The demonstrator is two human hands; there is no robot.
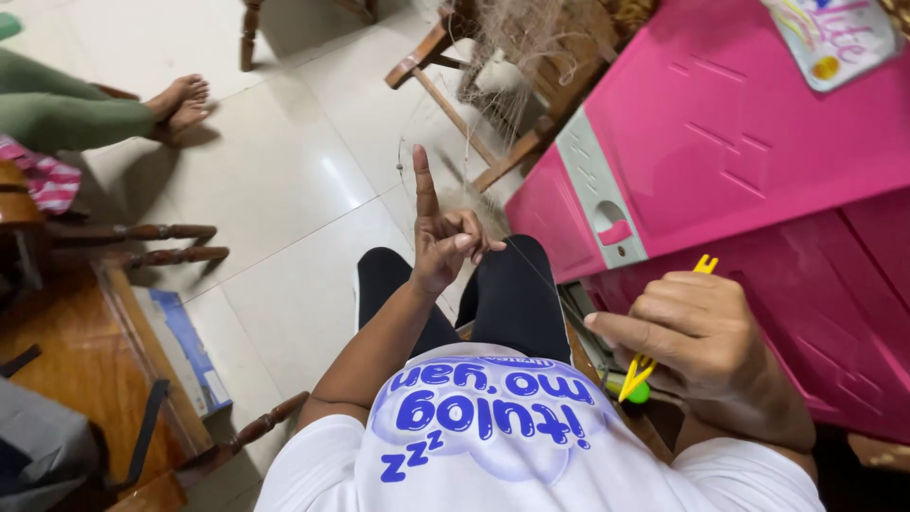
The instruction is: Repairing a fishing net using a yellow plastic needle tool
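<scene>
The left hand [444,242] is raised over the person's knees with the index finger pointing straight up and the other fingers curled in toward the thumb; a thin dark thread [531,270] runs from that pinch across the black-clad right thigh and down toward the other hand, so the fingers seem to be nipped shut on the thread, though it is too fine to be sure just where they meet it. The right hand [706,337] is closed in a loose fist around a small yellow tool [645,365], possibly a thread snip or netting needle, its forked tip poking out above the knuckles and its longer end coming out below the thumb. Just under that lower end sits a small green object [640,392], partly hidden. Close beside the right hand, on its outer side, stands a bright pink plastic cabinet [739,123] with a grey latch panel. Beyond the raised left finger, a tangle of pale netting [521,43] hangs over a wooden chair frame [493,152]. Well off past the left hand, another person's bare feet [180,104] rest on the pale tiled floor [284,180]
</scene>
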